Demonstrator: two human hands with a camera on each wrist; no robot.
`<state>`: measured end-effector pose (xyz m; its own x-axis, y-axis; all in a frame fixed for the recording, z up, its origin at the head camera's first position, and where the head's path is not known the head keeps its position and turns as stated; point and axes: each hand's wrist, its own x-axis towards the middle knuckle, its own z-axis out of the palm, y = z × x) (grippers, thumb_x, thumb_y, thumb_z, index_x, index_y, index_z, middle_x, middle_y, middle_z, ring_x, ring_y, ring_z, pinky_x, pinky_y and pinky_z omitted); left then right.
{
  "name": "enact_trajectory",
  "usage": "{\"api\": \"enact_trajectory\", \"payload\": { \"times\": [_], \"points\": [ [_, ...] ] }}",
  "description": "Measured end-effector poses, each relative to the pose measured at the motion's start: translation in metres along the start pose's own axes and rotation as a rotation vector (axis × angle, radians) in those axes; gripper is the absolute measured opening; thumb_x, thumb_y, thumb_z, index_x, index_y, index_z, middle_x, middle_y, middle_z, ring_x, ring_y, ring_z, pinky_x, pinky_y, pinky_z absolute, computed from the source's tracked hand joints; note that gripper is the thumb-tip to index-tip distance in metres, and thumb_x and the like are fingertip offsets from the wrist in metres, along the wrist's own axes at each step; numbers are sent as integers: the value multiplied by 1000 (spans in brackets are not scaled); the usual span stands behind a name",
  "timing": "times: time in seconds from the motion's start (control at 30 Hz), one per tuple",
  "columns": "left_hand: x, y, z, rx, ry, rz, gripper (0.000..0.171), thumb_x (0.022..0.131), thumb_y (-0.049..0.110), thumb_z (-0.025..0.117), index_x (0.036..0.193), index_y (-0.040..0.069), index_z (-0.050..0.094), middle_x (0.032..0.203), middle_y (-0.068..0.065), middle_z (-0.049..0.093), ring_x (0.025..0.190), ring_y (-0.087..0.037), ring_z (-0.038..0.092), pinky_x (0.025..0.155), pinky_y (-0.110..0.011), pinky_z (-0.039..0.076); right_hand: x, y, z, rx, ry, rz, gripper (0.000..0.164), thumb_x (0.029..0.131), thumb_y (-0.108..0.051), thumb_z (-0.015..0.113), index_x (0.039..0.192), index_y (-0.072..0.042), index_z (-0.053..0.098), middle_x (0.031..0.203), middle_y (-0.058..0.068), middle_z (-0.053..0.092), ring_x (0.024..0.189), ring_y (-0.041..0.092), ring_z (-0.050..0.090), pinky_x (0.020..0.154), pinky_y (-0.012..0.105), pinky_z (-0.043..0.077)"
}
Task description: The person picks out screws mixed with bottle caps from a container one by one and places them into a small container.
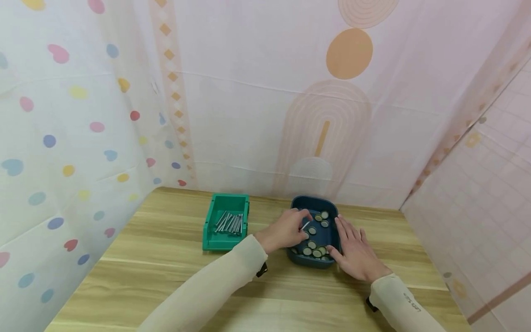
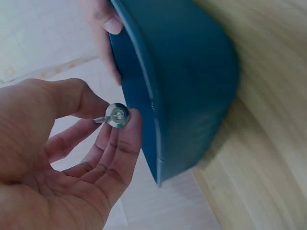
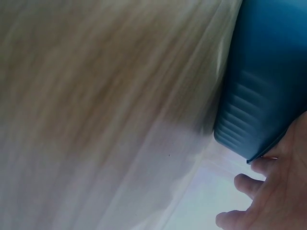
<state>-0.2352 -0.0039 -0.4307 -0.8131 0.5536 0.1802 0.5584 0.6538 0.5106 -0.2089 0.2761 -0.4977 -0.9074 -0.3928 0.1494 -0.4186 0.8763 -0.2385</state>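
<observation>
My left hand (image 1: 288, 229) is over the left side of a dark blue bin (image 1: 311, 263). Between thumb and fingers it pinches a silver screw (image 2: 118, 115), its round recessed head facing the left wrist camera. Inside the bin lie several small round caps (image 1: 312, 230), pale with gold-coloured rims, some scattered and others bunched toward the near end. My right hand (image 1: 354, 253) rests along the bin's right rim, thumb over the near right edge and fingers extended. In the right wrist view its fingers (image 3: 249, 184) spread beside the bin's ribbed outer wall.
Left of the blue bin stands a green bin (image 1: 226, 203) holding a pile of similar silver screws (image 1: 230, 223). Both are on a wood-grain table (image 1: 174, 258), near its back edge. A patterned cloth (image 1: 249, 115) hangs behind the table and along both sides.
</observation>
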Motion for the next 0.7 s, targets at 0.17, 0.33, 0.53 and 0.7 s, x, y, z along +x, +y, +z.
{"api": "enact_trajectory", "payload": {
  "times": [0.17, 0.33, 0.53, 0.7],
  "points": [
    [-12, -11, -6, -80, 30, -55, 39, 106, 1, 76, 145, 5, 72, 96, -6, 67, 76, -13, 57, 70, -25, 50, 1, 1, -1, -7, 3, 4, 89, 121, -49, 59, 184, 1, 22, 194, 25, 23, 174, 56, 34, 135, 87, 24],
    [-25, -22, -13, -105, 74, -88, 38, 105, -1, 75, 143, 4, 71, 94, -4, 67, 76, -13, 58, 70, -26, 51, 0, 2, 1, -6, 4, 5, 89, 120, -49, 59, 184, 1, 23, 193, 25, 23, 173, 56, 35, 135, 86, 25],
    [-45, -41, -20, -128, 125, -116, 39, 101, -6, 74, 139, 5, 71, 89, -4, 70, 70, -12, 59, 65, -25, 50, -3, 5, 2, -4, 14, 1, 88, 121, -49, 58, 184, 1, 22, 193, 25, 23, 172, 57, 37, 135, 87, 26],
    [-56, -56, -26, -112, 166, -150, 39, 100, -6, 75, 136, 7, 73, 89, -3, 69, 72, -12, 59, 67, -26, 51, -3, 6, -2, 1, 9, 7, 89, 121, -48, 58, 184, 2, 20, 193, 26, 22, 172, 58, 35, 135, 86, 26]
  ]
}}
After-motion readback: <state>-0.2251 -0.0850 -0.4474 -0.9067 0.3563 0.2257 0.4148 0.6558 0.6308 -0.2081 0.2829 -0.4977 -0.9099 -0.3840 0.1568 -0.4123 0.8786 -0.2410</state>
